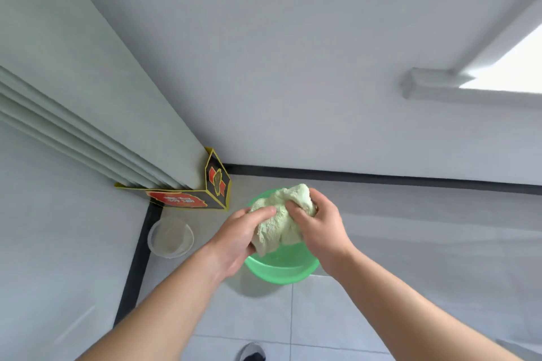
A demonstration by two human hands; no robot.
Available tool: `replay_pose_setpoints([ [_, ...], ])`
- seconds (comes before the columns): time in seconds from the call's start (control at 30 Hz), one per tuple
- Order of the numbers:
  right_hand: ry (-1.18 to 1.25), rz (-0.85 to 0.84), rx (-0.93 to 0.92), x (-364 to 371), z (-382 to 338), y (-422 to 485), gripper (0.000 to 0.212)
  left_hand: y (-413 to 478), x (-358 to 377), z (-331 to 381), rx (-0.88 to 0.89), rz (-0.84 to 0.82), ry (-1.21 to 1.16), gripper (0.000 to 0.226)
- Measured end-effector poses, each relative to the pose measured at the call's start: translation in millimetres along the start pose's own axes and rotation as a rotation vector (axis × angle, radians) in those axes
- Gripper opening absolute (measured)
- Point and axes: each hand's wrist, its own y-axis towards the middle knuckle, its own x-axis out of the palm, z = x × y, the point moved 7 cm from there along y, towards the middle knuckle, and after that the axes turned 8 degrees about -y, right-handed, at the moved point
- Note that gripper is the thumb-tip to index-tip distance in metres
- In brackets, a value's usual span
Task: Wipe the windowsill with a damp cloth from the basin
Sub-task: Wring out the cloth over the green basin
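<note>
A pale green cloth [278,223] is bunched between both my hands above a green plastic basin [281,268] that stands on the tiled floor. My left hand [237,239] grips the cloth's lower left side. My right hand [319,228] closes over its upper right side. The cloth hides most of the basin's inside. The windowsill [434,85] juts from the wall at the upper right, under a bright window.
A clear plastic container [170,237] sits on the floor left of the basin. A black, red and yellow box [202,189] stands in the corner, holding pale boards [88,114] that lean on the wall. A shoe [252,352] shows at the bottom edge.
</note>
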Motion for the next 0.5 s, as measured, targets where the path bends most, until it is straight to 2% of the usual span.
replay_pose_setpoints([
  [0.07,0.030,0.020,0.007,-18,-42,-19,0.003,-28,23,35,0.025,0.001,0.059,0.036],
  [0.2,0.145,0.043,0.070,-79,-112,-52,0.027,-72,88,104,0.261,0.042,0.160,0.037],
  [0.3,0.161,0.146,-0.004,-152,-159,-77,0.021,-99,164,142,0.413,0.007,0.337,0.054],
  [0.4,0.151,0.282,-0.077,-232,-191,-98,0.014,-113,245,160,0.505,-0.049,0.431,0.039],
  [0.5,0.161,0.356,-0.110,-306,-205,-105,0.010,-111,325,161,0.486,-0.100,0.372,0.033],
])
